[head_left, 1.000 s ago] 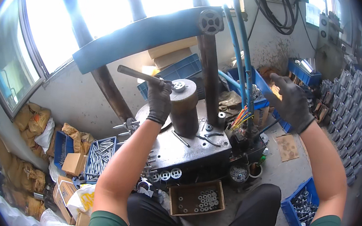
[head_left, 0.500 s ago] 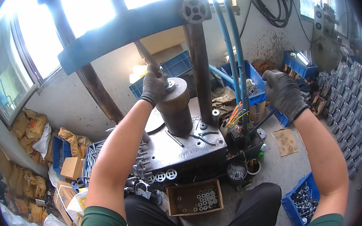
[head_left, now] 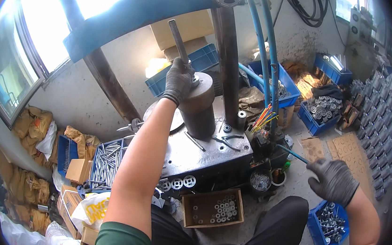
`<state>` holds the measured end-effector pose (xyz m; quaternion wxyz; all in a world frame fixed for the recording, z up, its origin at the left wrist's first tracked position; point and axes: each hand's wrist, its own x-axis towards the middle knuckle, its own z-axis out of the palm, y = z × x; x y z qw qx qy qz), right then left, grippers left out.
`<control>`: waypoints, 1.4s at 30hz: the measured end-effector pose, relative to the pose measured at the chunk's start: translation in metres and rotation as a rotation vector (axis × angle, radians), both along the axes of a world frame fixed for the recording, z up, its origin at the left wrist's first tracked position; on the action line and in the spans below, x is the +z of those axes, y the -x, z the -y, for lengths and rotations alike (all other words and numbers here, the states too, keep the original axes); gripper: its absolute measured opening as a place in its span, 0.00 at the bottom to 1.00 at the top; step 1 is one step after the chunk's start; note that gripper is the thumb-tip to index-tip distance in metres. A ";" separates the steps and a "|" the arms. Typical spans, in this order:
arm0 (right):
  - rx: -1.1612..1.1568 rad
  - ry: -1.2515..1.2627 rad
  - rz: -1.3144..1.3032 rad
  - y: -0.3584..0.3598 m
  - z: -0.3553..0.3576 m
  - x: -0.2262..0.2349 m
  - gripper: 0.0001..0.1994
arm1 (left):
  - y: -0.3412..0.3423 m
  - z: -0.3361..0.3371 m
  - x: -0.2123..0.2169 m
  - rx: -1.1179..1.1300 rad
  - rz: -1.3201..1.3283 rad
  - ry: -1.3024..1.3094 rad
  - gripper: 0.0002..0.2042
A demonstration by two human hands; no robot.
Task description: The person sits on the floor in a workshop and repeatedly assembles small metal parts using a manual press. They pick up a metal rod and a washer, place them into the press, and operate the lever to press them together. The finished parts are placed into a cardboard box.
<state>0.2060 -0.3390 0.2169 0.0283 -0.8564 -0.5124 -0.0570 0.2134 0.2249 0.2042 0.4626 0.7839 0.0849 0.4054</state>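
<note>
My left hand (head_left: 179, 81), in a dark grey glove, is closed round a thick metal bar (head_left: 178, 38). The bar stands tilted above a heavy steel cylinder (head_left: 198, 118) on the press bed (head_left: 180, 161). Beside my fingers, a small metal part shows on the cylinder's top; my hand hides the bar's lower end. My gloved right hand (head_left: 334, 180) is closed at the end of a thin lever (head_left: 293, 153) reaching out from the press's right side. Pliers (head_left: 227, 140) and a thin rod (head_left: 194, 141) lie on the bed.
The press's blue crossbeam (head_left: 140, 13) spans overhead, between dark columns (head_left: 226, 54). A box of small rings (head_left: 186, 221) sits below the bed. Blue crates hold metal rods (head_left: 106, 163) at left and bolt-like parts (head_left: 330, 225) at right. Grey metal tubes (head_left: 374, 135) are stacked far right.
My right hand has come down and outward with the lever, which now lies lower. The bar in my left hand leans less and its top shows below the beam. The view has shifted slightly.
</note>
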 end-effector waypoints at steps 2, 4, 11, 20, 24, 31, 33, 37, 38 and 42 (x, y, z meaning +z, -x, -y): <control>-0.005 0.087 -0.065 0.007 0.004 -0.006 0.14 | 0.003 0.000 -0.001 0.068 -0.034 -0.028 0.11; -0.032 0.062 -0.088 0.007 0.000 -0.006 0.14 | 0.004 -0.002 -0.002 0.112 -0.041 -0.054 0.11; -0.078 0.042 -0.110 0.022 0.006 -0.016 0.15 | 0.007 0.002 -0.003 0.166 -0.015 -0.132 0.14; -0.183 -0.055 -0.204 0.052 0.039 -0.070 0.07 | 0.009 0.019 0.003 0.217 -0.027 -0.119 0.15; -0.180 -0.051 -0.179 0.053 0.036 -0.074 0.08 | 0.007 0.000 -0.004 0.248 -0.003 -0.148 0.11; -0.184 0.015 -0.208 0.044 0.026 -0.047 0.09 | 0.010 0.016 0.002 0.217 -0.002 -0.145 0.11; -0.182 -0.044 -0.220 0.041 0.023 -0.042 0.09 | 0.012 0.015 0.003 0.230 -0.017 -0.148 0.11; -0.157 -0.061 -0.215 0.040 0.026 -0.047 0.09 | 0.012 0.016 0.004 0.211 -0.028 -0.126 0.11; -0.143 0.003 -0.218 0.041 0.028 -0.048 0.09 | 0.013 0.014 0.004 0.201 -0.019 -0.118 0.11; -0.107 0.088 -0.236 0.041 0.033 -0.048 0.09 | 0.012 0.013 0.004 0.180 -0.014 -0.132 0.13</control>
